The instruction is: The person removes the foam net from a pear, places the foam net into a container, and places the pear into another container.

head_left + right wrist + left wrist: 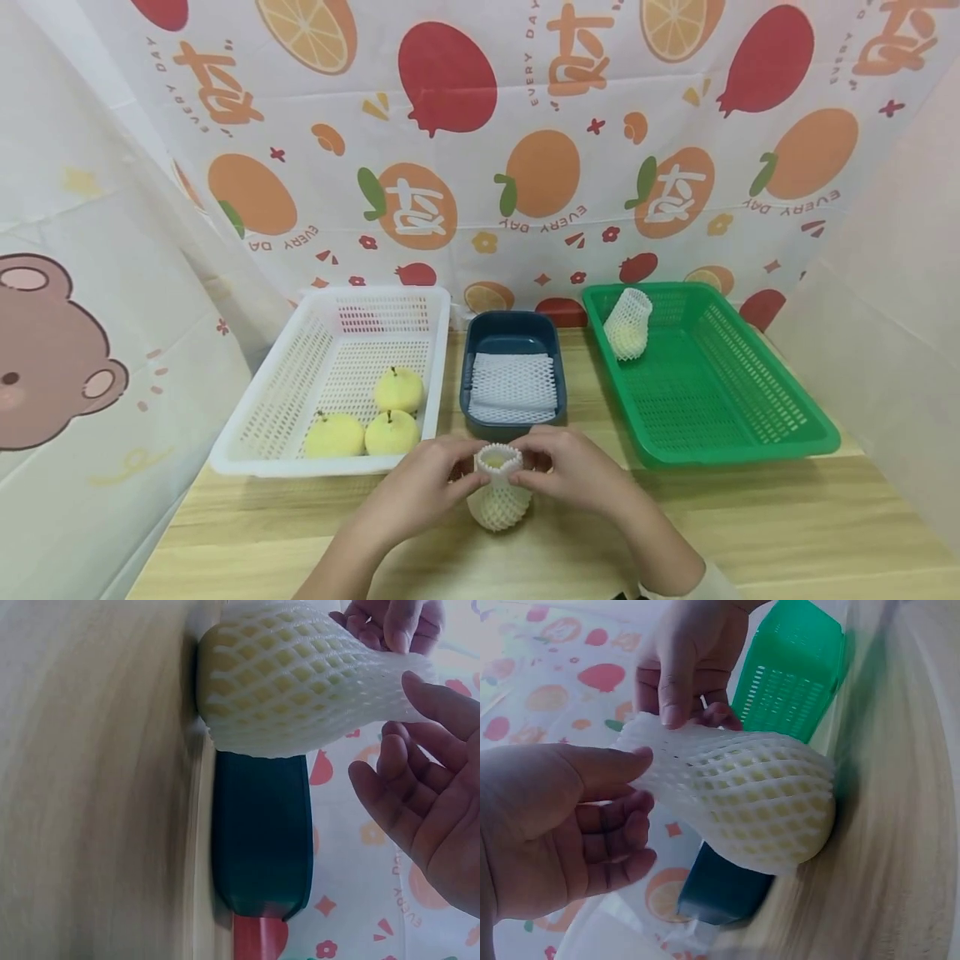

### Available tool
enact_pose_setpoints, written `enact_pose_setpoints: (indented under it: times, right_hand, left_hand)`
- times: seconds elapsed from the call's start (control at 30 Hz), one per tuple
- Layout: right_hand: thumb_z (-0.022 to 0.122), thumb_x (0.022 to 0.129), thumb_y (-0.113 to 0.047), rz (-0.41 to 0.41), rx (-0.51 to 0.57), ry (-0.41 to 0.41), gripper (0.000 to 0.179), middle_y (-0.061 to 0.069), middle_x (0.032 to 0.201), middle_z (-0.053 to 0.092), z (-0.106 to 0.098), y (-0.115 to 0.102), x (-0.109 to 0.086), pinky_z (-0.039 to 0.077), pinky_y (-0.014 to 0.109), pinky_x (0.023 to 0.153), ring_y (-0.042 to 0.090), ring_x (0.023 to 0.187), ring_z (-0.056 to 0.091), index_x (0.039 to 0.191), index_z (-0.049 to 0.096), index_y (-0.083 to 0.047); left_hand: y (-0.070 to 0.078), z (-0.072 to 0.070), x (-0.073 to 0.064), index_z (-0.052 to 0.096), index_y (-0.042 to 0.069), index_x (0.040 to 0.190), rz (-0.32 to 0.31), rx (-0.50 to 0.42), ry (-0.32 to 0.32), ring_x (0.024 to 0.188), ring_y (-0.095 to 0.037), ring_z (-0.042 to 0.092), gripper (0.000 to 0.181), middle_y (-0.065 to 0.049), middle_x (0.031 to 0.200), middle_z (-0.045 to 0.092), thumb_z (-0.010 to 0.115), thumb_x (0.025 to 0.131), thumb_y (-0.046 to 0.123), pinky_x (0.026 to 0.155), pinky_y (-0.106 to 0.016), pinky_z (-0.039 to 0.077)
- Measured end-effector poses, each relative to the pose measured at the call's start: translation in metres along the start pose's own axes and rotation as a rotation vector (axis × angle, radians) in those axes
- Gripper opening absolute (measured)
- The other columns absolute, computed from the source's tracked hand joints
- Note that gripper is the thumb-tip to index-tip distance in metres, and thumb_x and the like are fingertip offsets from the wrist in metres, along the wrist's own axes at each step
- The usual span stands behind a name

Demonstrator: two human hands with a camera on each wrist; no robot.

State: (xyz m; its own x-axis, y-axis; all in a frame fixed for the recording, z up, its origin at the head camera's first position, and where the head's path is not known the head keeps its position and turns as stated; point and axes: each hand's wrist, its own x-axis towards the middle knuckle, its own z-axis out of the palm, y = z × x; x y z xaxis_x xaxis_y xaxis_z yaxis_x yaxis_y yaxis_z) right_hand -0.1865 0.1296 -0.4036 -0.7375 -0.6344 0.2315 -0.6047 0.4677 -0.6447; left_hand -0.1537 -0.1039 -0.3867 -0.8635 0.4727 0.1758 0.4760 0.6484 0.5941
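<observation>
A white foam net sleeve (pixel 501 502) stands upright on the table in front of me, its open neck at the top. Inside it, a pale yellow pear (pixel 799 814) shows through the mesh near the bottom. My left hand (pixel 429 482) pinches one side of the neck between thumb and fingers. On the opposite side, my right hand (pixel 581 468) pinches the rim the same way. In the right wrist view the netted pear's base touches the wooden table (pixel 97 787).
A white basket (pixel 255 400) at left holds three bare pears (pixel 399 389). Behind my hands, a dark blue bin (pixel 513 325) contains flat foam nets (pixel 513 387). At right, a green basket (pixel 705 392) has one netted fruit (pixel 628 327) in its far left corner. Printed cloth hangs behind.
</observation>
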Motion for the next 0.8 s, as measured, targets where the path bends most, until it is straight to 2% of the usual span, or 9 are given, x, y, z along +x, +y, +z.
enact_pose_setpoints:
  times: [0.13,0.33,0.5,0.8]
  right_hand:
    - [0.074,0.088,-0.027,-0.019,0.013,0.014,0.021,-0.011,0.082,0.063,0.0034,-0.0004,-0.0003,0.052,0.019,0.065,-0.002,0.074,0.054,0.105,0.074,-0.014]
    - [0.074,0.089,-0.024,-0.046,0.026,0.08,0.016,-0.01,0.083,0.064,0.007,0.0001,0.0003,0.052,0.019,0.065,-0.001,0.075,0.055,0.101,0.074,-0.015]
    - [0.074,0.088,-0.021,-0.057,0.033,0.118,0.013,-0.009,0.083,0.065,0.0083,-0.0006,0.0008,0.052,0.019,0.065,-0.001,0.074,0.055,0.099,0.074,-0.014]
    - [0.075,0.088,-0.022,-0.062,0.056,0.117,0.017,-0.007,0.086,0.066,0.0097,-0.0009,0.0012,0.054,0.022,0.065,0.0,0.076,0.056,0.103,0.074,-0.013]
  left_hand:
    - [-0.0036,0.0024,0.0025,0.073,0.02,0.101,0.008,-0.073,-0.011,0.071,0.0,0.054,0.011,0.015,0.082,0.063,0.071,0.09,0.021,0.062,-0.019,0.05]
    - [-0.0041,0.0043,0.004,0.074,0.02,0.103,0.012,-0.107,0.042,0.071,0.0,0.056,0.013,0.015,0.084,0.065,0.07,0.092,0.024,0.061,-0.021,0.051]
    - [-0.0044,0.0059,0.0054,0.074,0.022,0.099,0.014,-0.116,0.075,0.069,0.0,0.055,0.009,0.016,0.082,0.064,0.071,0.091,0.025,0.059,-0.021,0.05]
    - [-0.0023,0.0092,0.006,0.074,0.021,0.097,-0.007,-0.15,0.104,0.069,-0.001,0.055,0.007,0.016,0.08,0.063,0.072,0.09,0.022,0.06,-0.022,0.05]
